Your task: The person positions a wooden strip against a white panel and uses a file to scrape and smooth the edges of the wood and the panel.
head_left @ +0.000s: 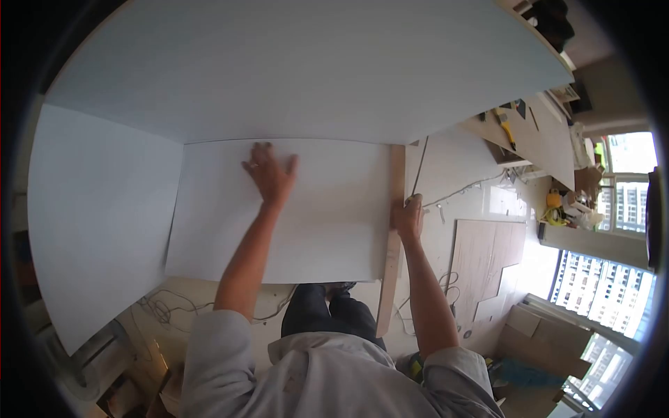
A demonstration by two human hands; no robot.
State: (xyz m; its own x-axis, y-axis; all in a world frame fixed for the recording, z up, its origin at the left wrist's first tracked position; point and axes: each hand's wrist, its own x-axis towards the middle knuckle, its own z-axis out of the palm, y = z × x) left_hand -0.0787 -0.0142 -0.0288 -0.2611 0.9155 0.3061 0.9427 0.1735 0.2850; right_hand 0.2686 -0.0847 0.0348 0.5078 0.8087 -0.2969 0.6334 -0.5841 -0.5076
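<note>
Fingers of the left hand [270,174] lie spread and flat on the white panel [306,223], gripping nothing. Just right of them, the right hand [408,217] clasps the wooden strip [392,237], which runs lengthwise along the panel's right edge, toward and away from the person. It seems to pinch a thin rod [418,167] too. I count 1 strip, 1 rod, 2 hands.

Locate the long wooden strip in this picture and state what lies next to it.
In the head view, the wooden strip runs along the right edge of the white panel, with the right hand gripping it.
</note>
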